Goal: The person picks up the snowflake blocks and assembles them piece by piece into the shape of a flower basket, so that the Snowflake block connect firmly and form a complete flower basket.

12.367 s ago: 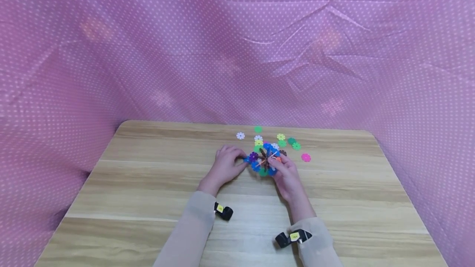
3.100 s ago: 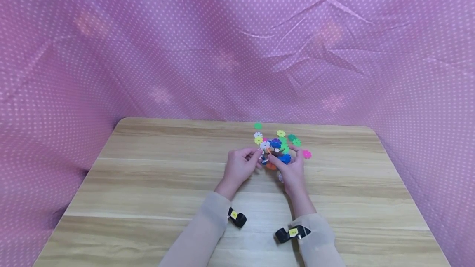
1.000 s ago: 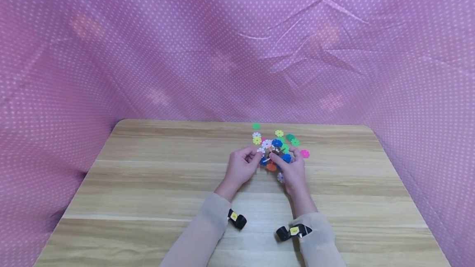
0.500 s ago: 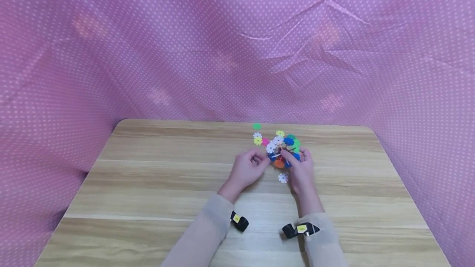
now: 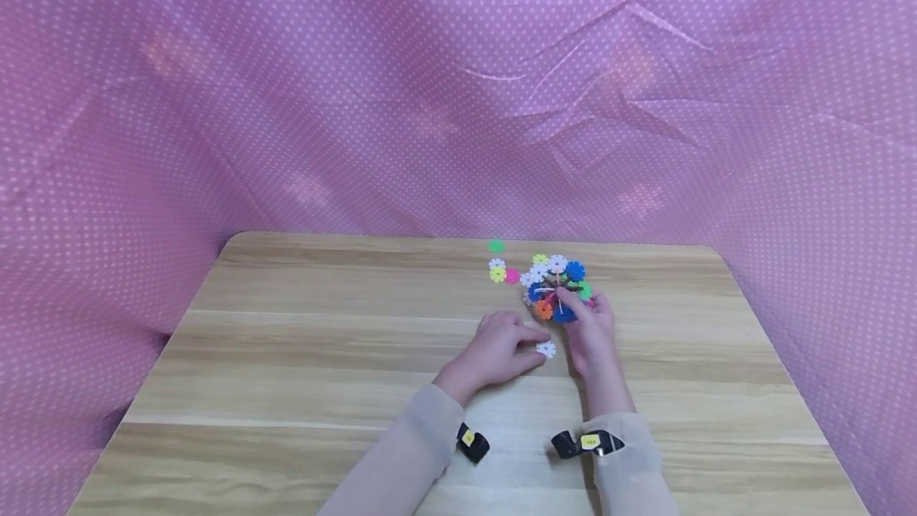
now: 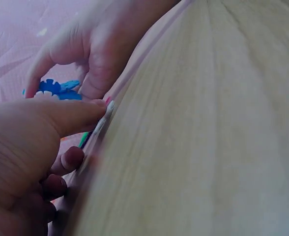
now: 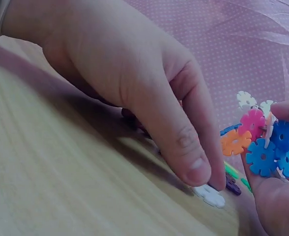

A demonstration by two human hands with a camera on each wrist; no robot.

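Observation:
My left hand (image 5: pixel 505 349) is low over the table, its thumb and index finger at the edges of a white snowflake disc (image 5: pixel 547 349) that lies flat on the wood. The right wrist view also shows these fingertips meeting the white disc (image 7: pixel 211 196). To the right, my right hand (image 5: pixel 593 333) holds a cluster of interlocked snowflake discs (image 5: pixel 544 310) between thumb and fingers, above the tabletop. Blue, orange, white and pink discs show in the cluster (image 7: pixel 263 156) in the right wrist view. My right fingers hide part of it.
Loose discs lie near the table's back edge: a green disc (image 5: pixel 497 246), a yellow disc (image 5: pixel 497 274) and a pink disc (image 5: pixel 512 275), among others. Behind the wooden table (image 5: pixel 286 341) hangs a pink dotted cloth (image 5: pixel 430 102).
My left hand has left the cluster's side and come down toward me to the loose white disc. My right hand has shifted right with the cluster, which is turned slightly.

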